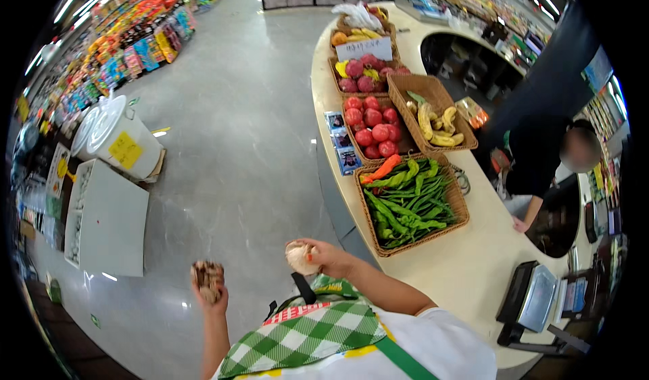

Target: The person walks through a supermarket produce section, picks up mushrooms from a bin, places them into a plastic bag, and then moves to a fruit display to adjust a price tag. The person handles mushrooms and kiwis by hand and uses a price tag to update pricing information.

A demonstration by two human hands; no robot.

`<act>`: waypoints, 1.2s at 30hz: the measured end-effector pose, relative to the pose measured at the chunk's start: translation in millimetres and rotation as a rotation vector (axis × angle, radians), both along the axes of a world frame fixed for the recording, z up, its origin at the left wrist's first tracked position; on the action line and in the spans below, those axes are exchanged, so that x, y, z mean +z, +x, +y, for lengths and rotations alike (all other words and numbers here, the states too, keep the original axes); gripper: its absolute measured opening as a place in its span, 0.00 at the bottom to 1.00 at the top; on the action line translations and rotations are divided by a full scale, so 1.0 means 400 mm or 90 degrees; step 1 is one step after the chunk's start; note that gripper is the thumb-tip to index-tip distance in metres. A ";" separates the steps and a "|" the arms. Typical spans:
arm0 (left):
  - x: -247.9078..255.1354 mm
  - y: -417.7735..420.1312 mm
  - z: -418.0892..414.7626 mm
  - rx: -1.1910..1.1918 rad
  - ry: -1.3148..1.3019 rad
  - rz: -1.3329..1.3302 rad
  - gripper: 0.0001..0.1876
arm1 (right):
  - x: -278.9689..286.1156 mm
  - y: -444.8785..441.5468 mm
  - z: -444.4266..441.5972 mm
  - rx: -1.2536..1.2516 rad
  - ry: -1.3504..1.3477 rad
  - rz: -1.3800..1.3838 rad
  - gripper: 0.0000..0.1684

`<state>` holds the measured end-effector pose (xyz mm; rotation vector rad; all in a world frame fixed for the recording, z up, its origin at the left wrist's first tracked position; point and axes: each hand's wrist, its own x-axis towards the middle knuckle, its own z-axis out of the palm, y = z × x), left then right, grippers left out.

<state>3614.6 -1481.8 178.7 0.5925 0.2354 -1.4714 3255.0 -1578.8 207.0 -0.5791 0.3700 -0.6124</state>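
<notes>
My left hand [213,296] is raised over the floor, its fingers closed around a clump of brown mottled pieces [208,277], possibly mushrooms. A round, pale, whitish item [300,257] sits in my right hand [324,259], just left of the counter's edge; its exact kind cannot be told. Nearest to that hand on the counter is a wicker basket [405,249] of green chili peppers [393,217] and long green beans [426,197], with an orange-red pepper [385,169] on top. Behind it stands a basket of tomatoes [372,117].
The curved cream counter [456,278] bears baskets of dragon fruit [366,84] and bananas [431,126], and a weighing scale [537,299]. A co-worker [532,152] stands behind it. Lidded white bins [124,136] and a grey cabinet [114,223] stand at left.
</notes>
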 end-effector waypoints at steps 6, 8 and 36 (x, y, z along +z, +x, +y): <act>0.029 -0.085 -0.566 -0.194 -0.091 0.038 0.29 | -0.024 -0.031 -0.231 -0.100 0.138 -0.025 0.40; 0.037 -0.132 -0.692 -0.230 -0.093 0.066 0.29 | -0.025 -0.022 -0.338 -0.146 0.116 -0.040 0.40; -0.036 0.230 -2.092 -0.430 0.083 0.017 0.26 | 0.103 0.309 -1.653 -0.297 0.139 0.038 0.27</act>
